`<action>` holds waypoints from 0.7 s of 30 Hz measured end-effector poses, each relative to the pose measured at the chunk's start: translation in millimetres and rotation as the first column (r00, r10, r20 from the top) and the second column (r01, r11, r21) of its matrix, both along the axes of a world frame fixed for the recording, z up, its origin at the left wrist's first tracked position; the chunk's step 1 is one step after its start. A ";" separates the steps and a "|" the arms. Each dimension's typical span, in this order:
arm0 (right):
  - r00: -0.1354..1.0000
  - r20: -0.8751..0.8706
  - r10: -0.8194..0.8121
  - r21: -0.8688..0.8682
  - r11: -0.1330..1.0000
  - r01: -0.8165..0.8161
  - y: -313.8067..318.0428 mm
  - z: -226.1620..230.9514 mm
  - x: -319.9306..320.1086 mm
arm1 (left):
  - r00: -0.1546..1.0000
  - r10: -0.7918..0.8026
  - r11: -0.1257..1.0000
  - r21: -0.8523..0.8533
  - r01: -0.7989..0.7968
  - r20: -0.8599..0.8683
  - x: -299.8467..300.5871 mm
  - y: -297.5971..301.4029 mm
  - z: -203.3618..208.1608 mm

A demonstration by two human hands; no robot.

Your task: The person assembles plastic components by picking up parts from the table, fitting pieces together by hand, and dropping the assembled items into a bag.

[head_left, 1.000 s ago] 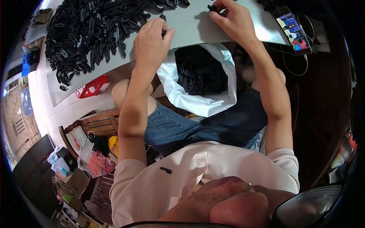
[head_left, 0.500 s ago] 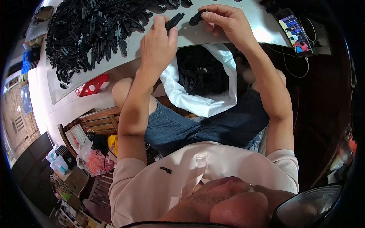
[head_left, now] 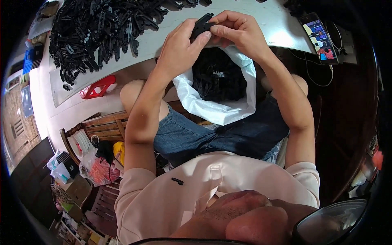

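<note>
Nearest the camera is a pale shirt [head_left: 245,173], with a small black clip [head_left: 177,181] on its chest. Beyond it are blue denim shorts [head_left: 232,139]; the person is seated. A white sack [head_left: 222,115] stands between the knees, mouth open, rim folded outward, with dark parts [head_left: 218,79] inside.

Above the sack's far rim, near the table edge, both hands meet at one black plastic part [head_left: 202,25], which is held raised and tilted, its upper end to the right. Left hand [head_left: 179,45]: thumb and fingers clamped on the part, thumb along the near side, fingers curled behind; the part fills the gap between them. Right hand [head_left: 241,34]: thumb and forefinger drawn nearly together, pinching at the part's right side; the remaining fingers are curled below, partly hidden. Whether a second piece lies between the right fingertips cannot be told.

Beyond the hands is a white table [head_left: 279,26]. A large heap of similar black parts [head_left: 102,34] covers its left portion. At the right edge rests a phone [head_left: 320,38] with a lit screen and a white cable [head_left: 327,81] attached.
</note>
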State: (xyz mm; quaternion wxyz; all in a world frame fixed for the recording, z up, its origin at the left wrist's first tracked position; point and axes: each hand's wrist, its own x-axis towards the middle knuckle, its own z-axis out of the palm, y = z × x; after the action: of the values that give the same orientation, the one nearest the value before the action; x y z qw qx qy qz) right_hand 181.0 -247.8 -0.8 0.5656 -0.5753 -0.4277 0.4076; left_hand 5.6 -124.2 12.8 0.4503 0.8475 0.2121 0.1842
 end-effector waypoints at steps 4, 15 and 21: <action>0.998 -0.052 0.035 -0.011 0.999 -0.035 -0.1 -2.6 1.7 | 0.998 -0.044 0.996 0.077 0.041 0.037 -1.1 3.8 -0.9; 0.984 -0.036 0.176 0.027 0.984 -0.176 -4.2 3.9 11.0 | 0.994 -0.100 0.990 0.104 0.094 0.052 -2.2 4.9 0.8; 0.897 0.322 0.303 -0.172 0.950 -0.259 -6.1 6.7 25.8 | 0.978 0.186 0.746 0.635 -0.201 0.091 -24.6 45.6 6.0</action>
State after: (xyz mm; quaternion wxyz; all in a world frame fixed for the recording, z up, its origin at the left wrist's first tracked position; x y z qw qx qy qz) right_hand 206.8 -253.9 5.8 0.3797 -0.6040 -0.5726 0.4039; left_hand -19.0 -78.5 18.8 0.1151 0.9214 0.2183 0.3002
